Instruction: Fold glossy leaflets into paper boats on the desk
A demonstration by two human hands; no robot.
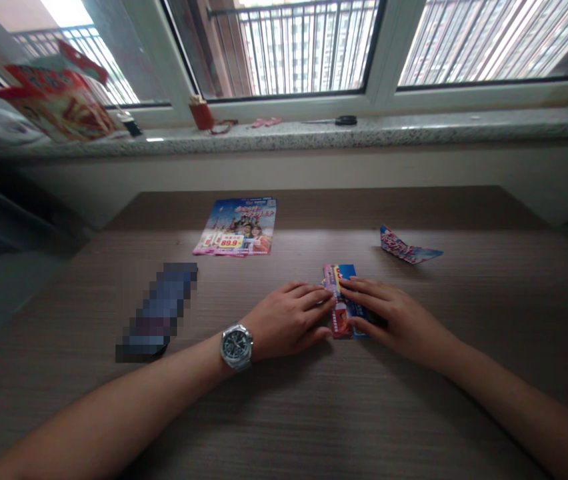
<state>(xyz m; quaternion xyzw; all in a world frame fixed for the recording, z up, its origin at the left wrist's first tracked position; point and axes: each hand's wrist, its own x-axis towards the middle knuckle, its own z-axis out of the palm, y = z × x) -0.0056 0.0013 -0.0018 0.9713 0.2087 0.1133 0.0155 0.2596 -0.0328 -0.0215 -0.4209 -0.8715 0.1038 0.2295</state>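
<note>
A folded flyer (pixel 343 322) in blue, red and pink lies flat on the wooden table, directly in front of me. From the left, my left hand (pixel 291 317) rests its stretched fingertips on the flyer's left edge; a metal wristwatch (pixel 237 347) is on that wrist. Lying across the right part of the paper, my right hand (pixel 389 317) has its fingers extended and hides some of it. Neither hand is wrapped around anything. Farther back on the right stands a folded paper boat (pixel 408 250) with a similar print.
A stack of flyers (pixel 238 228) lies at the back left of the table (pixel 274 420). Nearer on the left is a pixelated phone-like object (pixel 159 310). Along the granite windowsill (pixel 394 130) are scissors (pixel 345 121), a red container (pixel 201 115) and a red food package (pixel 71 103).
</note>
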